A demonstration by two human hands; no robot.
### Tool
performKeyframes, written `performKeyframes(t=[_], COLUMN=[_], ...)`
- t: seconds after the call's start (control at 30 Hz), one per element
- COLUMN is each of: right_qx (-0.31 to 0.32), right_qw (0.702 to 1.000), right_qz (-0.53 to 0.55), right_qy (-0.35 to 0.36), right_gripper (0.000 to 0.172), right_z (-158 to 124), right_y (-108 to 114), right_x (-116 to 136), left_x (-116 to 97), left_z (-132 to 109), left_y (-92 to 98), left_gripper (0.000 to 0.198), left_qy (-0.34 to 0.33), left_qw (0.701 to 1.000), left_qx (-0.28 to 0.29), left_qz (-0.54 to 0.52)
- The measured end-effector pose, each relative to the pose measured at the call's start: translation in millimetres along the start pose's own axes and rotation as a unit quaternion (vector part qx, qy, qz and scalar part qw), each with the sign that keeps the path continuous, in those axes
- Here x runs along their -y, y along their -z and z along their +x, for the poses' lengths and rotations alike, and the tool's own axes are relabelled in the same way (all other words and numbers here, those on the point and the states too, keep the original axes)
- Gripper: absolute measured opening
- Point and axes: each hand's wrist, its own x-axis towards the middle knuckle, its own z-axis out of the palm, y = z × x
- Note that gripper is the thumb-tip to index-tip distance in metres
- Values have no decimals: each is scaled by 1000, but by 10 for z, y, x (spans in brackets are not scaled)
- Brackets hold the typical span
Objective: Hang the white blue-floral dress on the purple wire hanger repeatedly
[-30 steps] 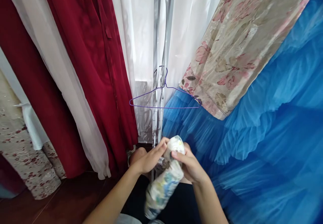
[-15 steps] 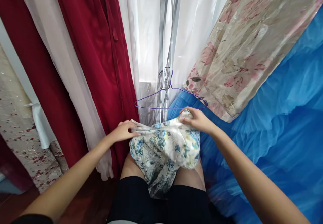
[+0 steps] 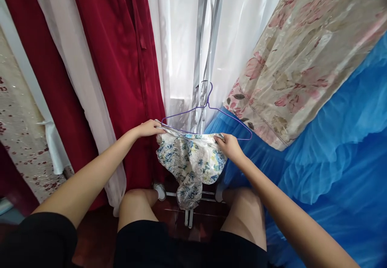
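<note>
A small white garment with a blue and yellow flower print (image 3: 190,161) is stretched between my two hands at its top edge. My left hand (image 3: 148,128) pinches its left corner and my right hand (image 3: 229,145) pinches its right corner. The cloth hangs down between my knees. Its top edge is just under the bottom bar of a purple wire hanger (image 3: 205,117), which hangs by its hook on a metal stand (image 3: 205,50).
Dark red dresses (image 3: 121,70) and a pale sheer one hang at the left. White curtain fabric is behind the stand. A beige floral garment (image 3: 302,58) and a big blue tulle skirt (image 3: 332,159) fill the right. The floor is dark wood.
The garment was a rolled bundle held low near my lap. My hands have spread it out and raised it to the hanger's bottom bar.
</note>
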Motion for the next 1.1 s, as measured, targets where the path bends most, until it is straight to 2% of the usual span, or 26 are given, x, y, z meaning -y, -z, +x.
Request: performKeyframes(t=[0.07, 0.1, 0.2, 0.27, 0.43, 0.57, 0.63, 0.73, 0.8, 0.87, 0.9, 0.97, 1.03, 1.1], right_qx=[7, 14, 32, 37, 43, 68, 92, 119, 117, 127, 135, 134, 89, 14], right_qw=[1000, 1000, 999, 998, 996, 995, 993, 990, 988, 980, 973, 960, 961, 972], right_qz=[-6, -9, -25, -44, -48, -14, 21, 66, 93, 147, 181, 237, 252, 228], right_qy=[-6, -11, -30, -40, -63, -66, -64, -41, -24, -30, -41, -64, -68, -51], right_gripper=[35, 34, 33, 34, 33, 32, 34, 36, 32, 28, 37, 67, 88, 92], right_z=[-14, -18, -27, -33, -52, -94, -132, -222, -303, -391, -434, -506, -543, -545], right_y=[32, 41, 39, 26, 24, 81, 132, 254, 382, 548, 641, 826, 982, 1079], right_x=[21, 37, 109, 159, 221, 295, 368, 481, 511, 474, 428, 290, 122, -29], left_x=[-40, -70, -166, -205, -290, -561, -753, -984, -1044, -1025, -996, -926, -875, -863], left_z=[25, 34, 19, -43, -297, -348, -293, -174, -109, -70, -62, -61, -74, -92], left_y=[25, 47, 148, 238, 463, 528, 463, 236, 49, -111, -171, -248, -279, -284], left_gripper=[33, 34, 32, 31, 37, 30, 28, 25, 22, 24, 26, 29, 29, 32], left_qy=[11, 14, -7, -30, -67, -136, -186, -234, -221, -190, -175, -155, -151, -162], left_qw=[998, 995, 981, 972, 967, 968, 969, 969, 973, 975, 974, 971, 970, 971], left_qx=[43, 44, 4, -2, 22, -37, -51, -45, -63, -113, -144, -185, -189, -172], left_qz=[51, 89, 193, 231, 243, 209, 157, 60, 26, 7, 1, -3, 9, 30])
